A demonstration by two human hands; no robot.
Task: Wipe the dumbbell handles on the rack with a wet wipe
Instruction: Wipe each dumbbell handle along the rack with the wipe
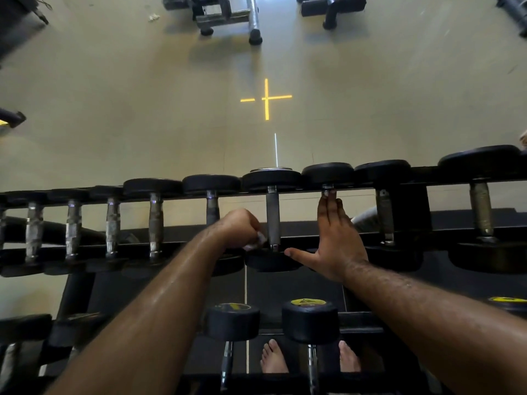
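Note:
A black rack (pixel 356 192) carries a row of dumbbells with metal handles across the upper tier. My left hand (pixel 241 228) is curled round a white wet wipe (pixel 261 238) and holds it against the left side of the middle dumbbell handle (pixel 273 216), near its lower end. My right hand (pixel 336 238) lies flat with straight fingers over the neighbouring dumbbell handle (pixel 328 187) to the right, fingertips near its far head and thumb spread toward the middle dumbbell's near head. Most of that handle is hidden under the hand.
More dumbbells fill the rack left (pixel 156 220) and right (pixel 482 206). A lower tier holds two dumbbells with yellow-labelled heads (pixel 309 320). My bare feet (pixel 273 357) stand on the floor below. Bench frames (pixel 228 15) stand on the floor beyond the rack.

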